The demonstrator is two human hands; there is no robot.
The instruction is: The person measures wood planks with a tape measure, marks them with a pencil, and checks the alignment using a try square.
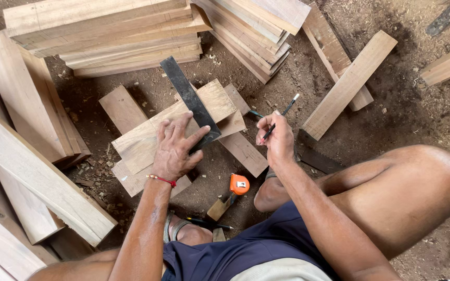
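Short wooden board [147,138] lying flat on top of other offcuts [243,151] on the dirt floor [402,109], between the stacked planks [105,36] at the far side and the crouched person's knees. Dark steel square blade [189,99] laid across the board's right end, running up and away toward the stack.

Left hand [175,148] spread wide, palm down, pressing board and blade together; fingers fanned, thumb angled out along the blade; red cord bracelet [161,180] at the wrist, forearm reaching forward from below. Right hand [276,139] closed around a pencil [279,118], tip pointing up and away, held just off the board's right end, not touching the wood; forearm resting over the right knee.

Board judged stiff, dry, moderately light, rough-sawn and not slippery; best gripped by the long edges or pinned flat from above. Blade judged thin, rigid, liable to slide unless held down.

Orange tape measure [239,184] on the ground near the feet, a second pencil [209,224] beside it, a hand saw [316,156] partly hidden behind the right wrist
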